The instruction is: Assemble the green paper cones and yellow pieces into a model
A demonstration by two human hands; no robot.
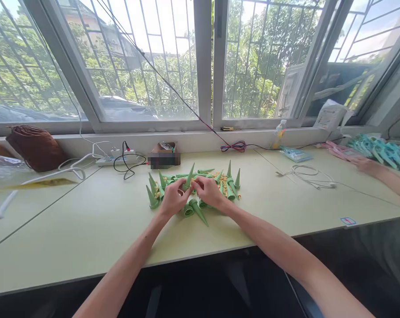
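Both my hands meet over a pile of green plastic cone spikes on the table. My left hand (pixel 173 197) is closed around one green cone spike (pixel 189 176), its point upward. My right hand (pixel 209 191) is pinched at that spike's lower end; what its fingertips hold is hidden. Around them lie several more green spikes, some standing, such as one upright cone spike (pixel 151 198), others on their side, such as a lying cone spike (pixel 199 212). Small tan pieces (pixel 223 183) are heaped among the spikes, mostly to the right of my hands.
A pale table (pixel 120 238) runs under the windows. Behind the pile stands a small box (pixel 173 158), with a power strip (pixel 116 160) to its left. On the right lie a white cable (pixel 310 176) and a blue packet (pixel 295 154). Another person's hand (pixel 367 167) touches pink and teal items.
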